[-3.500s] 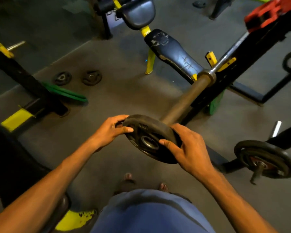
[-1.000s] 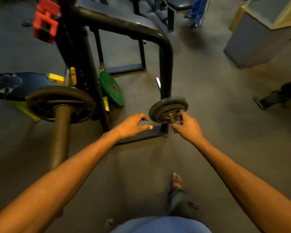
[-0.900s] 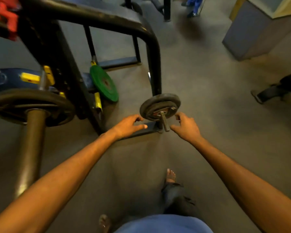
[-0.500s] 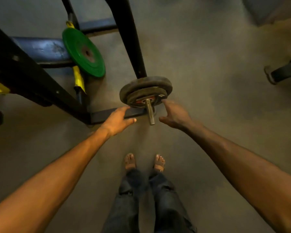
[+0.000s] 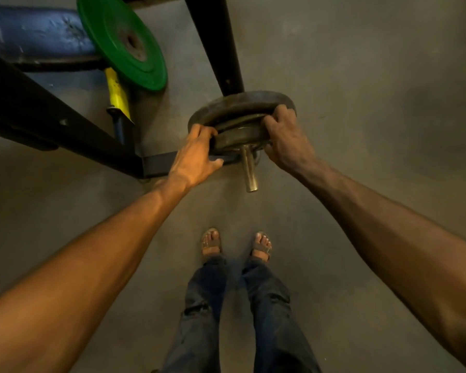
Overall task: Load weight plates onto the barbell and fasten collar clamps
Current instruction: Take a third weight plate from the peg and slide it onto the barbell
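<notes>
Dark iron weight plates sit stacked on a short steel storage peg [image 5: 248,170] at the foot of a black rack post. The front, smaller plate [image 5: 240,134] is gripped on both sides: my left hand [image 5: 197,154] curls over its left rim and my right hand [image 5: 285,135] wraps its right rim. A larger plate [image 5: 240,103] sits behind it on the same peg. The barbell and the collar clamps are out of view.
A green bumper plate [image 5: 124,41] leans on a yellow peg [image 5: 116,90] at upper left, beside a blue bench pad [image 5: 30,30]. Black rack beams [image 5: 51,119] run across the left. My sandalled feet [image 5: 237,243] stand on grey floor below the peg.
Both hands, open near the plates half a second ago, have closed on the front plate's rims. The view has tilted further down and nearer the peg.
</notes>
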